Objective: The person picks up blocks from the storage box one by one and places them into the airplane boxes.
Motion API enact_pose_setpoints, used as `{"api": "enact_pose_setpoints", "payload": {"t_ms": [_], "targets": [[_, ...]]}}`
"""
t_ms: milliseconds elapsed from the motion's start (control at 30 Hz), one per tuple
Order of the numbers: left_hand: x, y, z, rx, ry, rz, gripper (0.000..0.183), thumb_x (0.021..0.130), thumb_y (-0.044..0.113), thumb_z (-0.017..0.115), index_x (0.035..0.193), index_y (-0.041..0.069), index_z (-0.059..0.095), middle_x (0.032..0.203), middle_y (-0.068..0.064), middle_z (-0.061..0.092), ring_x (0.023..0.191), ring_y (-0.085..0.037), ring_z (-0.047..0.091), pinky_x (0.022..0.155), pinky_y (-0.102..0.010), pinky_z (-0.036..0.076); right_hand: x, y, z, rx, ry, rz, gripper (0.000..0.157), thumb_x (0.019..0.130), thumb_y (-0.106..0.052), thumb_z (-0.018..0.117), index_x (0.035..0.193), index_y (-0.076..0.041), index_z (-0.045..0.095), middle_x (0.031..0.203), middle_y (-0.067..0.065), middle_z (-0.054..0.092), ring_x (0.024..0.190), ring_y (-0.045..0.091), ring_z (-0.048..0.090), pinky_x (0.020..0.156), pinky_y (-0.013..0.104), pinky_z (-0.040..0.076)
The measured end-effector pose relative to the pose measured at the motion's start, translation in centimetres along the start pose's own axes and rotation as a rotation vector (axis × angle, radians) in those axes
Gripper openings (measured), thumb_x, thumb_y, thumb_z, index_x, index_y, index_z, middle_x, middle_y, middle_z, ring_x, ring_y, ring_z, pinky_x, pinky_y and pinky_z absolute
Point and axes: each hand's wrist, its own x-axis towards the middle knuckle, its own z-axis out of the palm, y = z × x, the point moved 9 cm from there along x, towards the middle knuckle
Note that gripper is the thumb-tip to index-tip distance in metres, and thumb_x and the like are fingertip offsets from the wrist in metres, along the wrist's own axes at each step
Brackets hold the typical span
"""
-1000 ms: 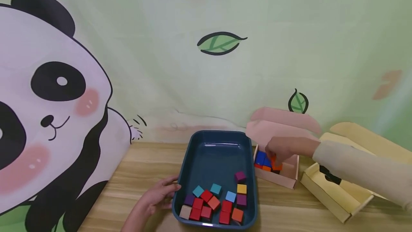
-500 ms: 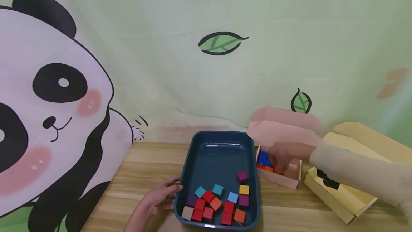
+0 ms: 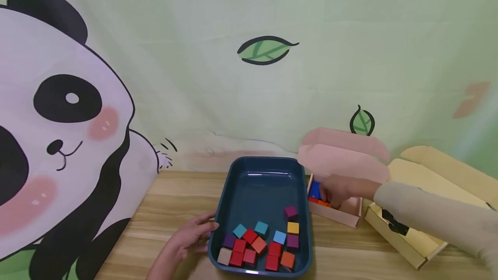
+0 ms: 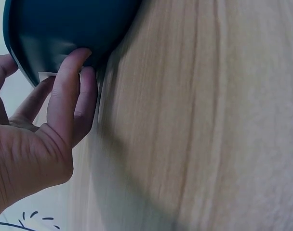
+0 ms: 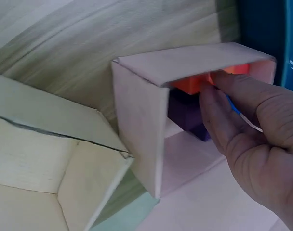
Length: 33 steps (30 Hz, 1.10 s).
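Note:
A dark blue tray holds several coloured cube blocks toward its near end. Against its left outer wall rests my left hand, fingers spread and fairly straight, fingertips at the blue side in the left wrist view. My right hand reaches into a small pink box right of the tray. In the right wrist view, its thumb and fingers pinch an orange block. Dark purple blocks sit beside it there. Blue blocks show at the box's left side, others hidden behind the hand.
Right of the pink box stands a yellow box with its lid raised, partly under the right sleeve. The pink box's lid also stands up behind it. A panda-printed backdrop rises behind the wooden table.
The right hand has shifted slightly within the pink box, and the orange block seen at its fingertips earlier is now hidden in the head view. The left hand stays at the tray.

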Motion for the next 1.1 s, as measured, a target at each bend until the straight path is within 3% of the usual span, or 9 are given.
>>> {"api": "enact_pose_setpoints", "payload": {"t_ms": [167, 300, 400, 633, 767, 933, 1100], "targets": [[0.1, -0.1, -0.2, 0.005, 0.006, 0.0, 0.071, 0.088, 0.028, 0.066, 0.146, 0.008, 0.033, 0.128, -0.014, 0.056, 0.096, -0.02, 0.063, 0.077, -0.043, 0.054, -0.6, 0.9, -1.5, -0.001, 0.061, 0.047, 0.026, 0.071, -0.001, 0.08, 0.083, -0.01, 0.059, 0.078, 0.0, 0.057, 0.074, 0.015, 0.05, 0.066, 0.029, 0.047], [0.1, -0.2, -0.4, 0.005, 0.012, -0.007, 0.071, 0.087, 0.028, 0.066, 0.146, 0.008, 0.033, 0.129, -0.014, 0.055, 0.096, -0.02, 0.062, 0.077, -0.043, 0.054, -1.1, 1.9, -1.0, -0.095, 0.012, 0.101, 0.036, 0.068, -0.017, 0.084, 0.09, -0.01, 0.056, 0.079, 0.0, 0.052, 0.075, 0.017, 0.047, 0.066, 0.031, 0.043], [0.0, -0.2, -0.5, -0.001, 0.007, -0.01, 0.07, 0.088, 0.028, 0.066, 0.146, 0.008, 0.033, 0.129, -0.015, 0.055, 0.097, -0.021, 0.062, 0.078, -0.043, 0.054, -1.3, 2.0, -0.2, -0.107, -0.018, 0.104, 0.043, 0.066, -0.02, 0.084, 0.093, -0.007, 0.054, 0.076, 0.0, 0.05, 0.07, 0.016, 0.047, 0.061, 0.029, 0.041], [0.0, -0.1, -0.2, -0.008, -0.01, -0.006, 0.071, 0.089, 0.028, 0.065, 0.147, 0.007, 0.031, 0.126, -0.014, 0.058, 0.097, -0.02, 0.063, 0.077, -0.042, 0.054, -1.2, 2.1, 0.7, -0.06, 0.006, 0.093, 0.03, 0.068, -0.008, 0.076, 0.088, -0.001, 0.055, 0.071, 0.0, 0.051, 0.064, 0.015, 0.046, 0.058, 0.026, 0.039], [0.1, 0.0, 0.0, -0.019, -0.02, -0.003, 0.071, 0.089, 0.027, 0.064, 0.147, 0.006, 0.029, 0.123, -0.013, 0.061, 0.096, -0.019, 0.064, 0.076, -0.041, 0.054, -1.3, 2.7, 0.9, -0.064, -0.001, 0.137, 0.035, 0.071, -0.009, 0.076, 0.096, -0.001, 0.054, 0.08, 0.004, 0.055, 0.071, 0.018, 0.049, 0.065, 0.031, 0.047], [0.2, -0.1, 0.1, -0.025, -0.02, 0.0, 0.071, 0.089, 0.026, 0.064, 0.147, 0.007, 0.03, 0.123, -0.013, 0.06, 0.095, -0.019, 0.064, 0.076, -0.042, 0.054, -1.4, 3.0, 0.5, -0.075, 0.028, 0.16, 0.036, 0.072, -0.013, 0.078, 0.097, -0.001, 0.055, 0.079, 0.004, 0.054, 0.072, 0.018, 0.049, 0.067, 0.031, 0.046], [0.2, -0.1, 0.2, -0.02, -0.013, -0.002, 0.07, 0.089, 0.027, 0.064, 0.147, 0.007, 0.031, 0.123, -0.014, 0.06, 0.094, -0.019, 0.064, 0.076, -0.042, 0.054, -1.2, 3.3, 0.0, -0.053, 0.01, 0.201, 0.042, 0.077, -0.011, 0.074, 0.113, 0.002, 0.056, 0.092, 0.007, 0.059, 0.083, 0.022, 0.052, 0.08, 0.039, 0.049]]}}
